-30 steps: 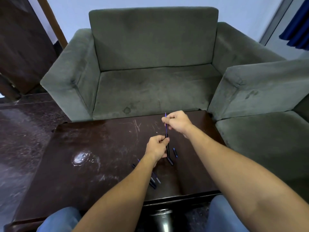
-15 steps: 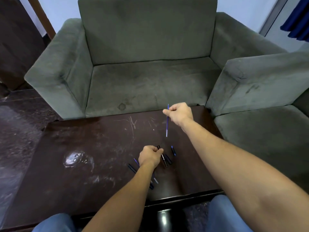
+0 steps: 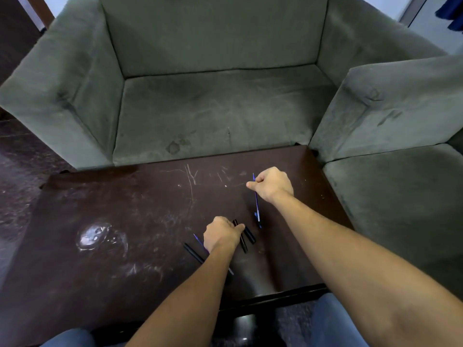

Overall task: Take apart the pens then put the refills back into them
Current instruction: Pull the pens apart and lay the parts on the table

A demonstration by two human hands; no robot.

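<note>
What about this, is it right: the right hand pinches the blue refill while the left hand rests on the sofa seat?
No, one detail is off. The left hand is down at the dark table, by the black pen barrels, as the head view shows. The right hand does pinch the blue refill.

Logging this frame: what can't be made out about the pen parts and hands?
Head view only:
- The left hand on the black barrel: its own back hides the fingers, so grip or touch is unclear.
- The loose refill: mostly hidden under the left hand.
- The small blue piece by the lower tip of the held refill, pinched in the right hand: too small to identify.
- Parts count: the left forearm covers some.
</note>
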